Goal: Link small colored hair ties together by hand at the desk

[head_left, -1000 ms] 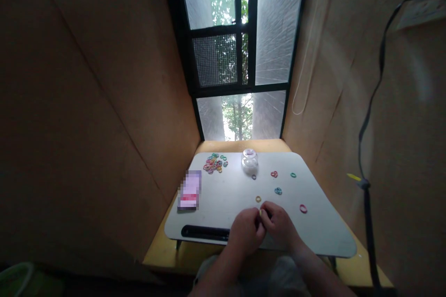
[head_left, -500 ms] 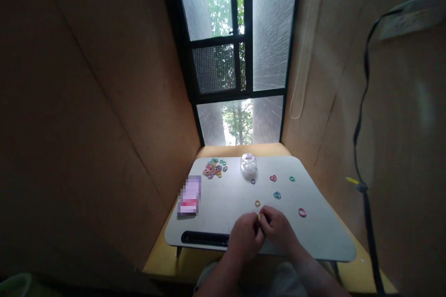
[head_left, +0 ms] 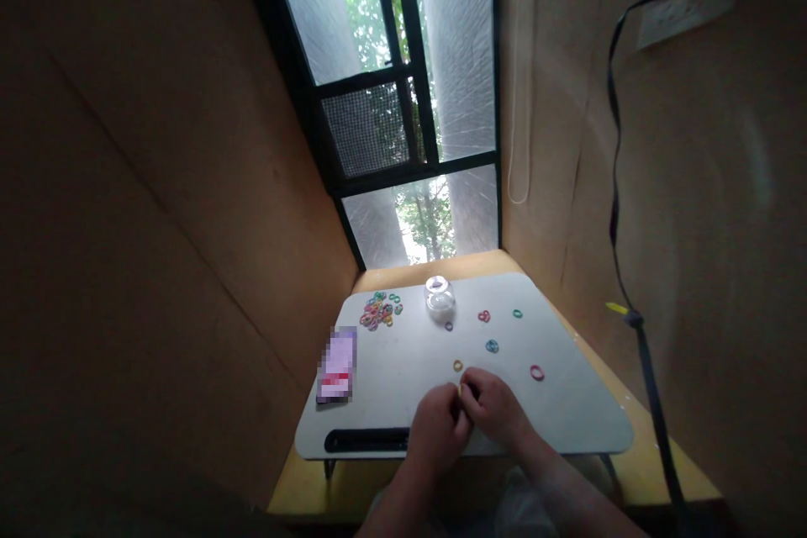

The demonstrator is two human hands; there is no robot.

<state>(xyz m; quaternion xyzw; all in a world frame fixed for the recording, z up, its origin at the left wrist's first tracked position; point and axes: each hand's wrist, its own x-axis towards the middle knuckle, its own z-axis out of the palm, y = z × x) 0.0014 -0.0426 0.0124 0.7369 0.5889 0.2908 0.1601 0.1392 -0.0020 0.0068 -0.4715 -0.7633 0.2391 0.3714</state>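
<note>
Both hands meet low over the white lap table (head_left: 391, 370), their fingertips pressed together. Between them shows a sliver of a yellow hair tie (head_left: 460, 390), mostly hidden by the fingers. My left hand (head_left: 437, 427) is closed, its fingers curled inward at the tie. Thumb and forefinger of my right hand (head_left: 495, 405) pinch the tie from the other side. Just beyond the fingertips lies an orange-yellow hair tie (head_left: 457, 366). Farther out are blue hair ties (head_left: 492, 346), red hair ties (head_left: 483, 316), a green one (head_left: 517, 313), a purple one (head_left: 449, 326) and a pink one (head_left: 536, 372).
A clear round jar (head_left: 440, 300) stands at the table's back. Left of it is a pile of mixed hair ties (head_left: 378, 313), with a phone (head_left: 337, 366) nearer. A black slot (head_left: 366, 440) runs along the front edge. A dark cord (head_left: 614, 185) hangs on the right wall.
The camera view has turned and tilted a little, so the table and window sit shifted leftward. Both hands stay together at the yellow tie; the other things keep their places on the table.
</note>
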